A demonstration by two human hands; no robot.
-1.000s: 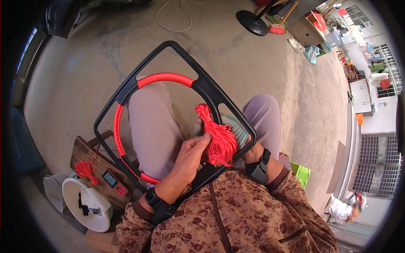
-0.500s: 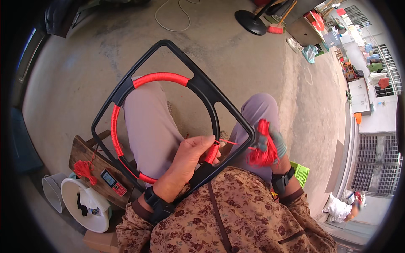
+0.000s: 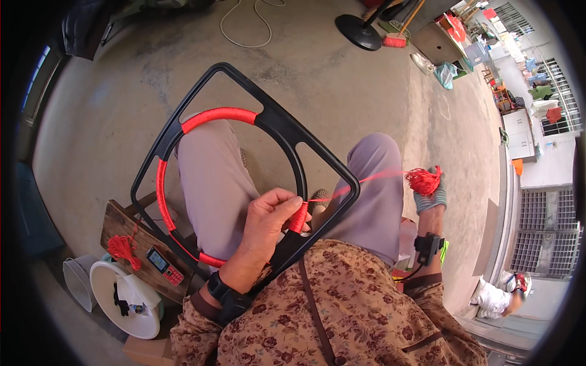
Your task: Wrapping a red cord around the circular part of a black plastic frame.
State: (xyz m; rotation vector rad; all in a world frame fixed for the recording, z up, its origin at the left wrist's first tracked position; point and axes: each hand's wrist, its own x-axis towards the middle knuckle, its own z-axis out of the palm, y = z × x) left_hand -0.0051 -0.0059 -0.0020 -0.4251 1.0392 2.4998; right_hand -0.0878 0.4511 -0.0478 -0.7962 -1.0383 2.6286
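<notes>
A black frame (image 3: 326, 160) with a round inner ring rests across my lap. Red cord wraps (image 3: 220, 116) cover several stretches of the ring. My left hand (image 3: 271, 215) pinches the ring at its lower right, thumb pressed beside a short red wrapping (image 3: 298, 218). From that spot a strand of red cord (image 3: 372, 178) runs taut over the frame's right corner. It leads to a bundle of red cord (image 3: 423, 180) gripped in my right hand (image 3: 432, 198), which wears a grey-green striped glove and is held out beyond my right knee.
On my left, a wooden stool (image 3: 122, 219) carries another red cord bundle (image 3: 124, 250) and a keypad phone (image 3: 163, 266). Beside it stand a white basin (image 3: 105, 296) and a grey bucket (image 3: 78, 280). A broom (image 3: 395, 41) and round black stand base (image 3: 359, 33) are farther off.
My right hand has swung outward to the right with the cord bundle, drawing the strand out longer. The frame and my left hand have shifted slightly left.
</notes>
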